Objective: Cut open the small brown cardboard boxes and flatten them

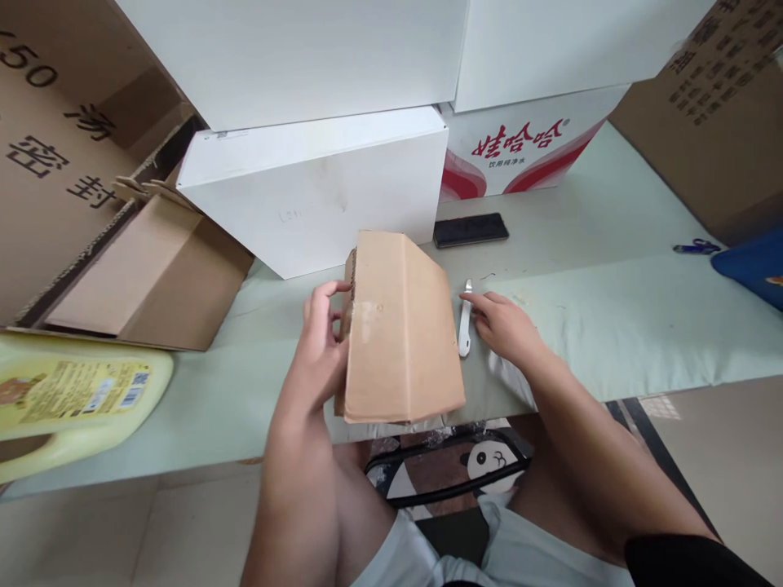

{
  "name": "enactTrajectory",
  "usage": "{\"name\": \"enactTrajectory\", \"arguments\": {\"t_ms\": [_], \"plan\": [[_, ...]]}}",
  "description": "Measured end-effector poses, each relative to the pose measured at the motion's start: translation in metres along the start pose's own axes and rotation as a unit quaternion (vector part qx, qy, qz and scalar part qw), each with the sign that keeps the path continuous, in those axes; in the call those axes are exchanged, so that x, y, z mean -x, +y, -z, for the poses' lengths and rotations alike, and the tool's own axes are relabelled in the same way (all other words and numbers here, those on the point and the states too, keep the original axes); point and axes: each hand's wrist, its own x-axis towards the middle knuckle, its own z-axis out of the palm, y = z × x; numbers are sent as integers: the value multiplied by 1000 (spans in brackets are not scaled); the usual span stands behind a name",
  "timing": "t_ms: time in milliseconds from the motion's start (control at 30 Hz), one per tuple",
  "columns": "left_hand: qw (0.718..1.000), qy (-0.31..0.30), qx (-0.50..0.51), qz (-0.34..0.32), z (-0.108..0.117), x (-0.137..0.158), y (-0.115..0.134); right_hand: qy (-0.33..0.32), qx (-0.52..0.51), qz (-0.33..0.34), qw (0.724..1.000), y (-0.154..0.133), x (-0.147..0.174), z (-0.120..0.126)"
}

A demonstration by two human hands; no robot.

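At my far left, a yellow jug (143, 383) lies on the pale green cloth (612, 310) that covers the table. Beyond it is an open cardboard box (183, 285), and a big carton (42, 122) with black lettering rises behind that. Next comes a white box (318, 200), set at the back, with more white boxes above it.

My left hand (321, 334) grasps the left side of a small cardboard box (407, 334), which is right in front of me near the table's front edge. Below that edge, between my legs, a panda picture (489, 463) shows.

A dark phone (471, 230) lies past the cardboard box's far right corner, in front of a white carton with red lettering (519, 147). Just beside the cardboard box lies a white knife (465, 326), its blade end pointing away from me. My right hand (505, 326) is not closed around it; the fingertips are at its upper part, though I cannot tell how firmly they touch. Farther right are blue scissors (697, 246), next to a blue object (749, 257) cut off at the edge.
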Motion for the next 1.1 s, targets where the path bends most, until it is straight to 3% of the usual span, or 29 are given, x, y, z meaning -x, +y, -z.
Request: {"name": "enactTrajectory", "arguments": {"t_ms": [100,200,433,533,600,667,967,1100], "plan": [[993,22,98,64,8,-3,5,22,-57,9,998,-5,1,3],[978,54,190,71,14,-7,7,12,-185,3,983,-14,1,8],[940,135,311,39,15,-7,5,-26,-404,-20,914,-27,6,22],[937,126,319,59,10,-6,5,30,-478,-16,878,-29,12,25],[938,120,315,77,7,-7,4,80,-502,-14,861,-28,13,24],[936,123,317,91,5,-10,2,86,-518,-6,851,-24,13,20],[929,162,314,110,2,-20,-4,-6,-565,30,824,-14,21,10],[926,172,317,110,3,-23,-8,-33,-545,61,836,-13,24,15]]}}
